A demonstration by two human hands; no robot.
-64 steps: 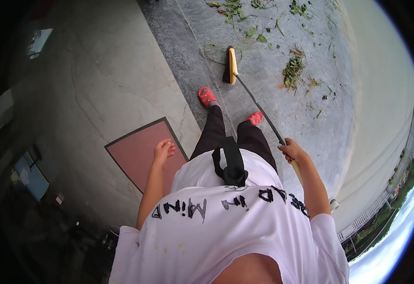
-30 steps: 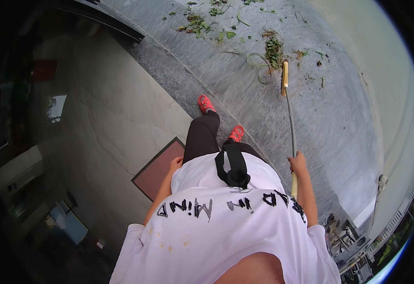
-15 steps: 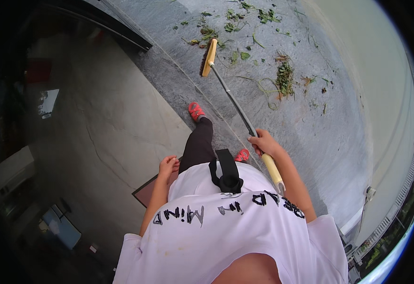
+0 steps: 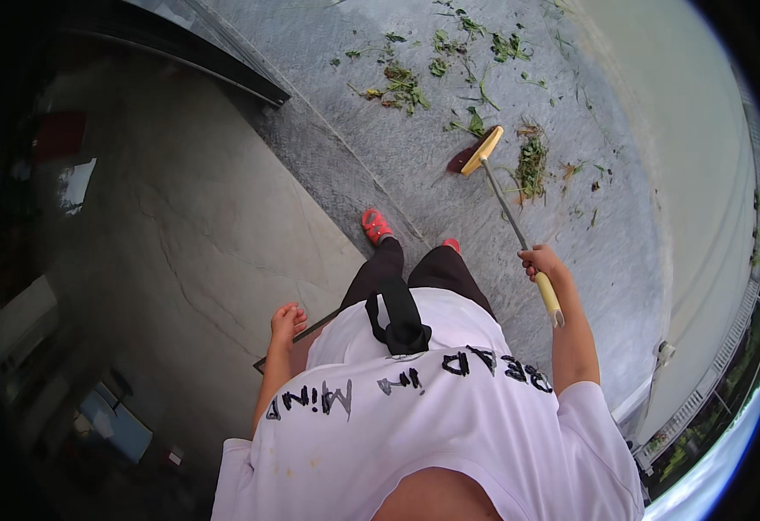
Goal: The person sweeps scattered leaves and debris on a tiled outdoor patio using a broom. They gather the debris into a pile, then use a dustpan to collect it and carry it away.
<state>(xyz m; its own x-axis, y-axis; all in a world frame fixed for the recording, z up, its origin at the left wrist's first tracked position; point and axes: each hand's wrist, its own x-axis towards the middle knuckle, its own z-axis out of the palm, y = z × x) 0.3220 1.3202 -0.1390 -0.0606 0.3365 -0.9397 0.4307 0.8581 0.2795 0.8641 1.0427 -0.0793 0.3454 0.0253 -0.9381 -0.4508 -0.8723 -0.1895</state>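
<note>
My right hand (image 4: 541, 260) is wrapped around the pole of a broom (image 4: 484, 151), just above its pale yellow end grip. The broom has a yellow head, dark reddish bristles and a grey pole slanting away from me. Its head is at the near left side of a clump of cut green plants (image 4: 532, 165). Loosely curled fingers show on my left hand (image 4: 287, 322), which hangs beside my hip with nothing in it.
More plant scraps (image 4: 404, 89) lie scattered across the grey concrete (image 4: 336, 139). A smooth, shiny floor (image 4: 215, 217) spreads to the left, beyond a dark door-like edge (image 4: 223, 61). On the right runs a pale wall (image 4: 701, 217). My red shoes (image 4: 376, 227) stand near the floor's seam.
The broom head has swung right, from the left scraps to beside the plant clump. My right hand has moved right with the pole. My left hand has shifted slightly left and nearer.
</note>
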